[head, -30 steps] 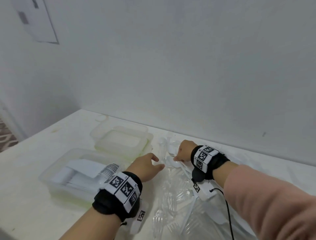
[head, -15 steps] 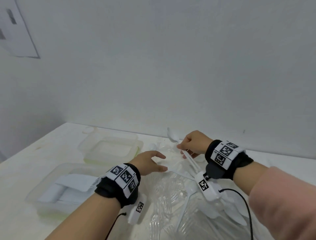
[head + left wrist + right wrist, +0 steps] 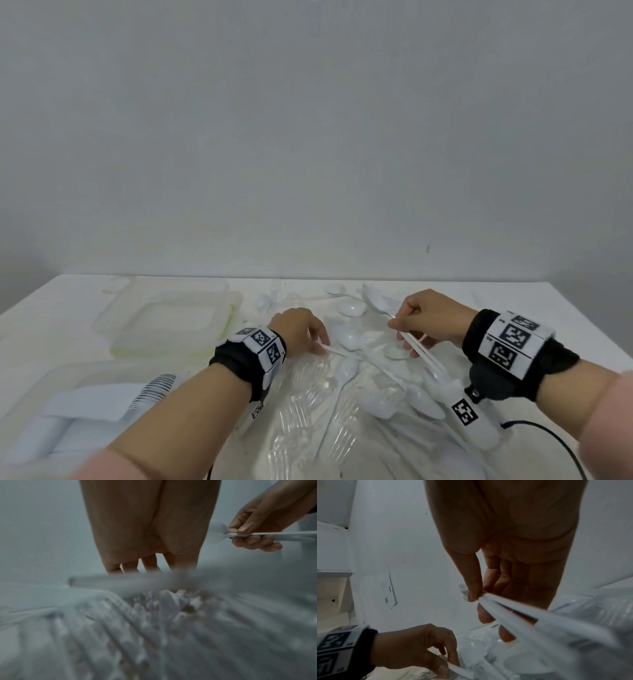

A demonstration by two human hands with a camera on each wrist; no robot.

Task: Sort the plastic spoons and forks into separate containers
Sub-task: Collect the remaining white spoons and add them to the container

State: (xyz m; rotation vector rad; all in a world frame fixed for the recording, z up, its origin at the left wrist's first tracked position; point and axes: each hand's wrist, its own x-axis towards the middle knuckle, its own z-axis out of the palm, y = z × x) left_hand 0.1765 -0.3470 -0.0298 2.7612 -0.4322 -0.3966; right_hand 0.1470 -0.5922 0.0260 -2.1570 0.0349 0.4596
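A heap of white plastic spoons [image 3: 349, 339] and clear plastic forks [image 3: 308, 404] lies in the middle of the table. My right hand [image 3: 399, 325] is raised over the heap's right side. In the right wrist view its thumb and fingers [image 3: 471, 588] pinch a bundle of white spoons [image 3: 539, 619] by the handles, and a bowl [image 3: 375, 301] points to the far left. My left hand [image 3: 323, 346] is down on the heap, where thumb and forefinger pinch the handle of one white spoon [image 3: 459, 669]. An empty translucent container [image 3: 168, 315] stands at the far left.
A second translucent container [image 3: 37, 394] at the near left holds a white packet and a stack of ribbed white items [image 3: 154, 390]. The grey wall [image 3: 308, 137] runs close behind the table. A black cable [image 3: 548, 435] trails from my right wrist.
My right hand has lifted the spoons off the heap and drawn them to the right. My left hand has come down onto the heap and pinched a spoon handle. The head view has turned right.
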